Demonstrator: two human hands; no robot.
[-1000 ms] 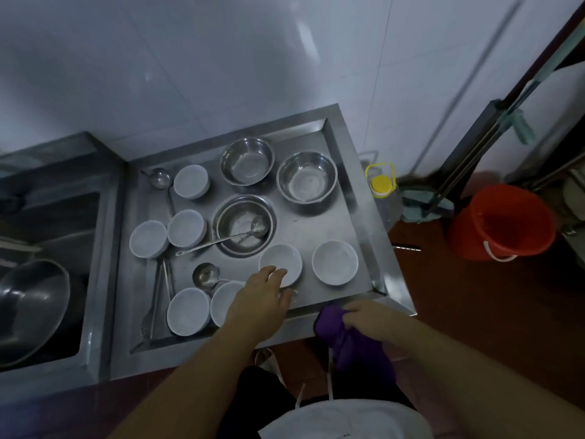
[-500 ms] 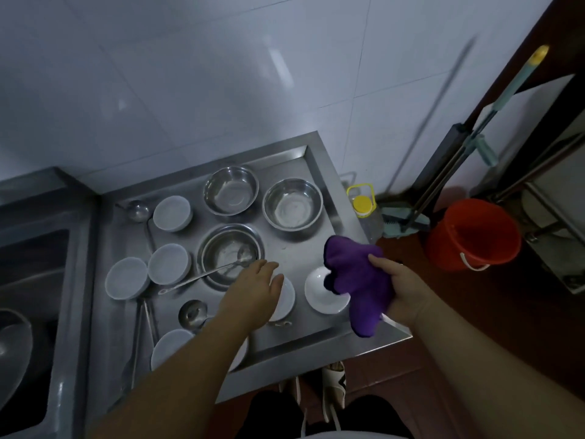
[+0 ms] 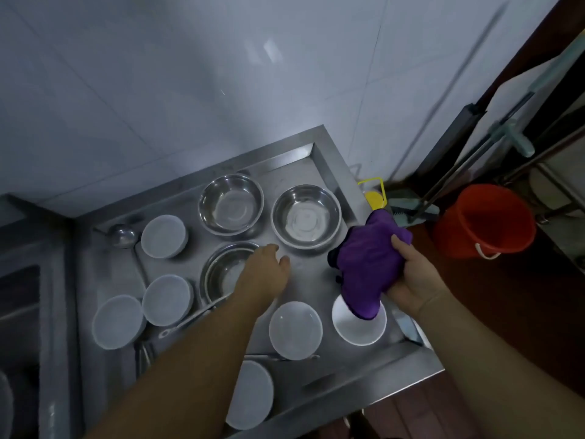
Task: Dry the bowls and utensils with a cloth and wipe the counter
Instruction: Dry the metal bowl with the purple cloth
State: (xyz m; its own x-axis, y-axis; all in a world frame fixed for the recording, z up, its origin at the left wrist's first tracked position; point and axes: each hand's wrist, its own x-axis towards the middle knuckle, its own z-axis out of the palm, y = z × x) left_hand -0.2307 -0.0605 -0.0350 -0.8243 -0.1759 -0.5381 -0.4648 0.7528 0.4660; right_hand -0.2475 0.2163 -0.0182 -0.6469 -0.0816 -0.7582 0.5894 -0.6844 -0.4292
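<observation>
On the steel counter (image 3: 335, 167) stand three steel bowls: back left (image 3: 231, 204), back right (image 3: 305, 217) and middle (image 3: 218, 277). Several white bowls surround them, among them one (image 3: 296, 326) near the front and one (image 3: 359, 326) at the front right. My left hand (image 3: 264, 275) reaches over the middle steel bowl's right rim with relaxed fingers and holds nothing. My right hand (image 3: 411, 277) grips a bunched purple cloth (image 3: 368, 267), which hangs above the front right white bowl. A ladle (image 3: 122, 236) lies at the back left. Another utensil's handle (image 3: 190, 321) sticks out of the middle bowl.
A sink (image 3: 19, 280) adjoins the counter on the left. Right of the counter, on the floor, are a yellow-capped bottle (image 3: 375, 198), a red bucket (image 3: 484, 220) and a mop (image 3: 506, 134). A white tiled wall rises behind the counter. Tongs (image 3: 142, 353) lie at the front left.
My left hand has moved from the front white bowl back over the middle steel bowl. My right hand has lifted the purple cloth from below the counter's edge to above the counter.
</observation>
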